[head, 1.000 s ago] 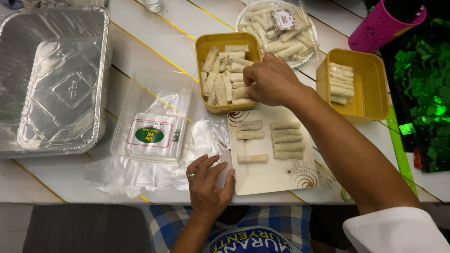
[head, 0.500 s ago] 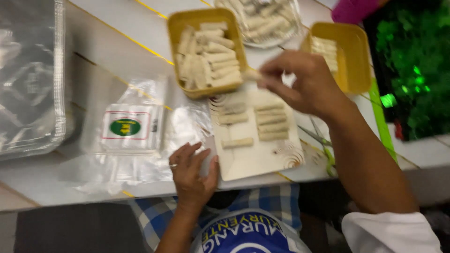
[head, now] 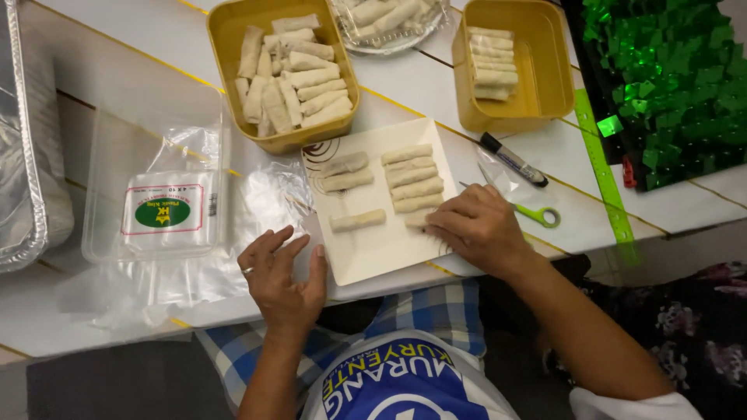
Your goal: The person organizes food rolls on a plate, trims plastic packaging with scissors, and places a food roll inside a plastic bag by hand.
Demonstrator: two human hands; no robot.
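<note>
Change since earlier view: right hand (head: 476, 230) has come back from the large yellow tub (head: 282, 70) to the near right corner of the white square plate (head: 381, 249); left hand (head: 284, 272) has kept its place at the plate's near left edge.
Right hand: my fingers are curled and pressed together over a pale roll (head: 416, 222), of which only one end shows beneath the fingertips; the roll lies on the plate, just below a stack of four rolls (head: 410, 177).
Left hand: my fingers are loosely spread and rest flat on the clear plastic sheet (head: 194, 264), holding nothing; the thumb touches the plate's edge. A ring shows on one finger.
Plate: sits on the white table (head: 132, 70) directly before me; besides the stack, it carries two rolls at upper left and a single roll (head: 357, 221) lying apart near the middle.
Large yellow tub: stands just beyond the plate, heaped with uncooked rolls.
Small yellow tub (head: 513, 66): beyond and to the right of the plate, with a short row of rolls along its left side.
Wrapper packet (head: 163, 211): a square packet with a green oval label, inside a clear tray left of the plate.
Marker (head: 513, 159): black, on the table right of the plate.
Scissors (head: 537, 214): green handle showing just beyond my right hand.
Foil pan (head: 23, 155): at the far left edge.
</note>
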